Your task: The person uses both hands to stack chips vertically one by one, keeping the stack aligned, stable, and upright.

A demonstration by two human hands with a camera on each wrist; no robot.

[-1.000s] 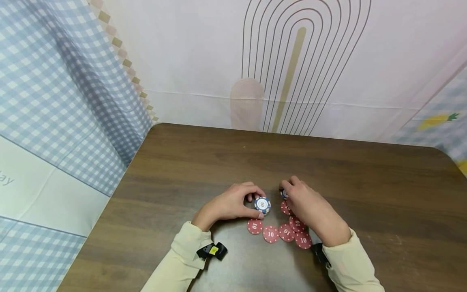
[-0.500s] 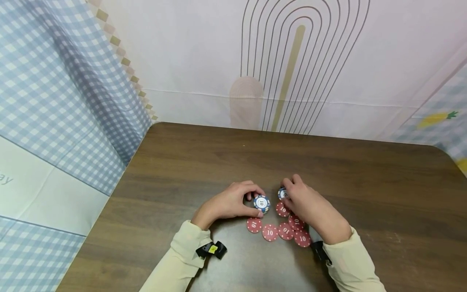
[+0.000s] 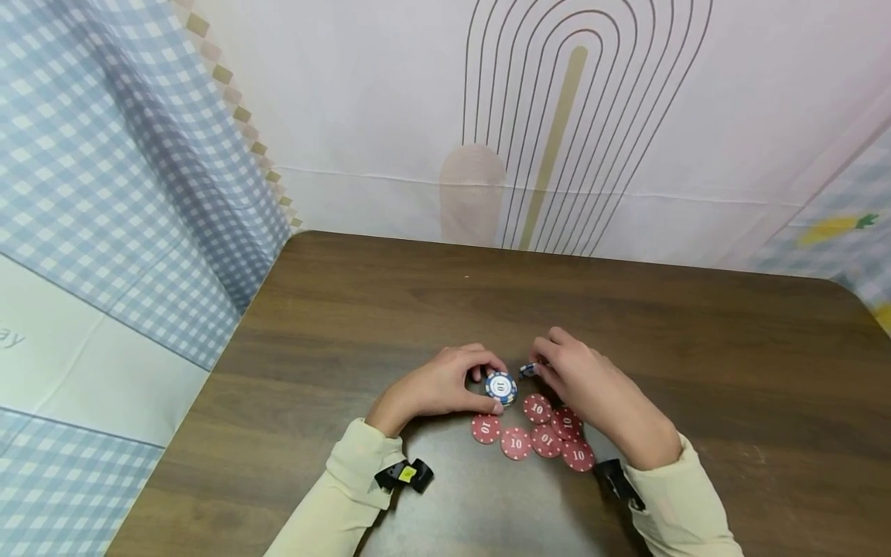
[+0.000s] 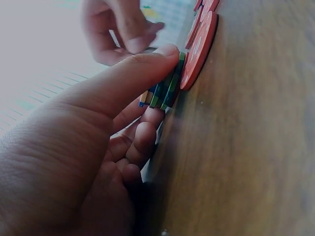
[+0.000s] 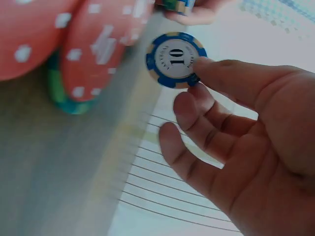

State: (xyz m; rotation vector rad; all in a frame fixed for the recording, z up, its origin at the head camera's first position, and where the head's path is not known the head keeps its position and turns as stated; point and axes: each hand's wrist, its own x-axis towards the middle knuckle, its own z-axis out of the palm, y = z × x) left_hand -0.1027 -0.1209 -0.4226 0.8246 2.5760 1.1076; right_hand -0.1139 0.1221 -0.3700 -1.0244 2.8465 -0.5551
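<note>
Thumb and fingers of my left hand [image 3: 435, 388] grip the sides of a short stack of poker chips [image 3: 500, 387], topped by a blue and white one marked 10. Green edges show lower in that stack [image 4: 168, 91] in the left wrist view. Just right of it, my right hand [image 3: 595, 391] pinches a single blue poker chip [image 3: 528, 370] by its edge. This chip [image 5: 172, 61] is tilted and apart from the stack, its 10 face visible in the right wrist view. Several red poker chips [image 3: 516, 444] marked 10 lie nearer me, some overlapping.
A green-edged chip [image 5: 69, 101] lies under a red one in the right wrist view. The brown wooden table [image 3: 390, 302] reaches back to a patterned cloth [image 3: 348, 116]. A blue checked cloth [image 3: 104, 193] hangs on the left.
My right hand has drawn the blue chip leftward toward the stack and tilted it up. The red chip beside it has shifted slightly nearer me. My left hand stays in place.
</note>
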